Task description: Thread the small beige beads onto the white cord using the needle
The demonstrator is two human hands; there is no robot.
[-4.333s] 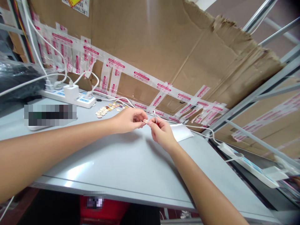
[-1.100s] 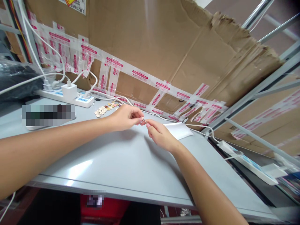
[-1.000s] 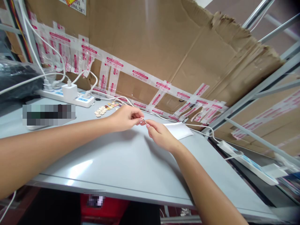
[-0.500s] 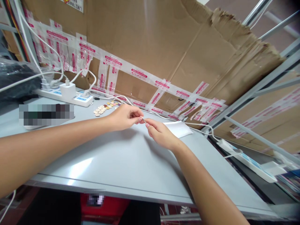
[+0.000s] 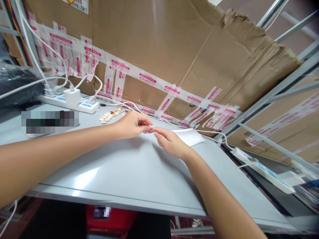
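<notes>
Above the grey table my left hand (image 5: pixel 133 124) is closed, its thumb and forefinger pinched at a tiny pale piece (image 5: pixel 151 127) whose kind I cannot tell. My right hand (image 5: pixel 170 141) is closed too, its thumb and forefinger pinching a short thin strand-like thing (image 5: pixel 153 130), too small to name. The two sets of fingertips nearly meet, and the thin thing spans the gap between them. Behind my left wrist lies a loose group of small flat button-like pieces (image 5: pixel 106 117), mostly cream, with some yellow and brown. My left hand partly hides that group.
A white sheet (image 5: pixel 190 136) lies beyond my right hand. White power strips stand at the back left (image 5: pixel 86 105) and along the right edge (image 5: pixel 264 171), with cables. A blurred-out object (image 5: pixel 51 122) rests at the left. Taped cardboard (image 5: pixel 159 49) walls off the back.
My right fingertips have shifted very slightly left, towards my left fingertips. Less of the thin thing shows between them. Everything else stays where it was.
</notes>
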